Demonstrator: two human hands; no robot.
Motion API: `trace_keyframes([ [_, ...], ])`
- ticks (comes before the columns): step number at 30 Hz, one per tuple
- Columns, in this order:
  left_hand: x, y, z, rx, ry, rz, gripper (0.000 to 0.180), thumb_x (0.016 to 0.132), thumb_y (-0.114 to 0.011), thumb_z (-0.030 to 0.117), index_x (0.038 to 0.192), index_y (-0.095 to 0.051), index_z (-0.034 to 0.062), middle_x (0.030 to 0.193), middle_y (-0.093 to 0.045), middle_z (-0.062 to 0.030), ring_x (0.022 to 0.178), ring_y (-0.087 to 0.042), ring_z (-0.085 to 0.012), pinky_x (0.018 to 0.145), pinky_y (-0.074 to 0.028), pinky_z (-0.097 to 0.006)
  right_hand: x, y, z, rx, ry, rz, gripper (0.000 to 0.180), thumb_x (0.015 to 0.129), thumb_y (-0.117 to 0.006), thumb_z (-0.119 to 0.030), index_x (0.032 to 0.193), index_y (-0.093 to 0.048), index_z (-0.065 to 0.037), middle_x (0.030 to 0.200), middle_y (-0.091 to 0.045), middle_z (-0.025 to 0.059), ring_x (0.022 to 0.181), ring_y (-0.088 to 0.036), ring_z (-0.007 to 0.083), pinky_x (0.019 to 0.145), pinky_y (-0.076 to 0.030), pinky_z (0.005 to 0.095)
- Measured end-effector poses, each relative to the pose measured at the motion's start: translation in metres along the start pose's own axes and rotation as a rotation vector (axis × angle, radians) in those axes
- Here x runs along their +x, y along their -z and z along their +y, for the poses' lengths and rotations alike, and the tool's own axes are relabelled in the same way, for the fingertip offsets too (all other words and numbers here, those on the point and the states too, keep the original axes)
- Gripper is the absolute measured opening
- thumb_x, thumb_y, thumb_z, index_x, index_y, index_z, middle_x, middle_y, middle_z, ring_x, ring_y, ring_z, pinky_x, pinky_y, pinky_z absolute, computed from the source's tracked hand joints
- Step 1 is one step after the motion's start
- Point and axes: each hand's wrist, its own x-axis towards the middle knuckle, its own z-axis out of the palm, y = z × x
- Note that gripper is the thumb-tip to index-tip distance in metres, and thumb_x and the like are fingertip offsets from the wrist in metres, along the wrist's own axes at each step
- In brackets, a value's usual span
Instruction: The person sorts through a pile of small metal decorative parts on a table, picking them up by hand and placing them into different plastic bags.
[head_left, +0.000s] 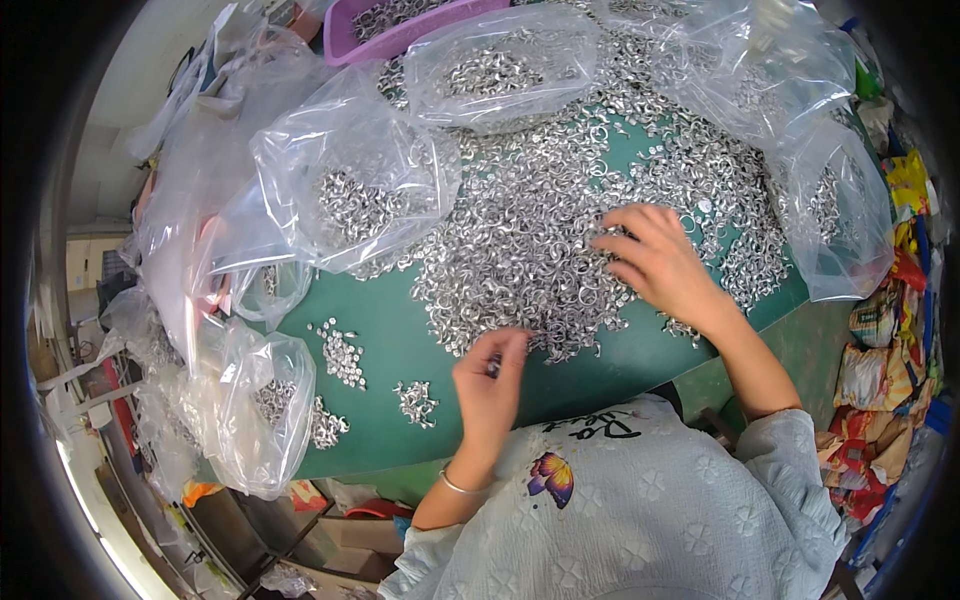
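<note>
A broad heap of small silvery metal ring-like pieces lies over the green tabletop. At the heap's near edge is my left hand, its fingers curled closed; small metal pieces glint inside the curl, though their exact shape is hidden. My right hand reaches over the right part of the heap with fingers apart, its fingertips at the loose pieces. Left of my left hand lie a small pile of metal pieces and a group of flat, round silver pieces.
Clear plastic bags with metal pieces ring the heap: a left bag, a far bag, a right bag and a near-left bag. A purple bin stands at the back. Colourful packages lie beyond the table's right side.
</note>
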Motion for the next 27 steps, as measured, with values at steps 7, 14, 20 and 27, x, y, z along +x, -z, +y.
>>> trace_keyframes([
  [7, 0.027, 0.007, 0.005, 0.541, -0.256, 0.138, 0.021, 0.075, -0.069, 0.007, 0.096, -0.063, 0.0060, 0.052, -0.044, -0.0037, 0.044, -0.042, -0.0124, 0.043, -0.035, -0.027, 0.002, -0.011, -0.027, 0.073, -0.018, 0.068, 0.017, 0.069, -0.067, -0.008, 0.082, -0.057, -0.006, 0.092, -0.052, 0.0054, 0.088, -0.048, 0.0238, 0.074, -0.036, 0.0359],
  [14, 0.032, 0.007, -0.002, 0.608, -0.299, 0.169, 0.021, 0.074, -0.070, 0.010, 0.093, -0.064, 0.0055, 0.053, -0.048, -0.0067, 0.043, -0.045, -0.0172, 0.043, -0.037, -0.030, 0.001, -0.025, -0.034, 0.062, 0.009, 0.119, 0.015, 0.071, -0.066, -0.006, 0.082, -0.058, -0.002, 0.088, -0.055, 0.0074, 0.086, -0.050, 0.0241, 0.075, -0.038, 0.0350],
  [20, 0.033, 0.011, -0.001, 0.549, -0.319, 0.197, 0.014, 0.075, -0.066, 0.005, 0.090, -0.064, 0.0040, 0.052, -0.047, -0.0070, 0.043, -0.043, -0.0157, 0.043, -0.037, -0.029, -0.001, -0.008, -0.012, 0.095, -0.142, 0.264, 0.010, 0.075, -0.060, 0.001, 0.084, -0.056, 0.003, 0.076, -0.058, 0.0146, 0.067, -0.056, 0.0285, 0.062, -0.046, 0.0354],
  [27, 0.036, 0.020, 0.004, 0.574, -0.313, 0.220, 0.012, 0.075, -0.063, 0.003, 0.087, -0.066, 0.0034, 0.053, -0.049, -0.0079, 0.042, -0.044, -0.0161, 0.044, -0.037, -0.030, 0.001, 0.005, -0.007, 1.026, -0.588, 0.141, 0.010, 0.083, -0.046, -0.001, 0.087, -0.055, -0.002, 0.072, -0.057, 0.0033, 0.057, -0.052, 0.0105, 0.052, -0.039, 0.0234],
])
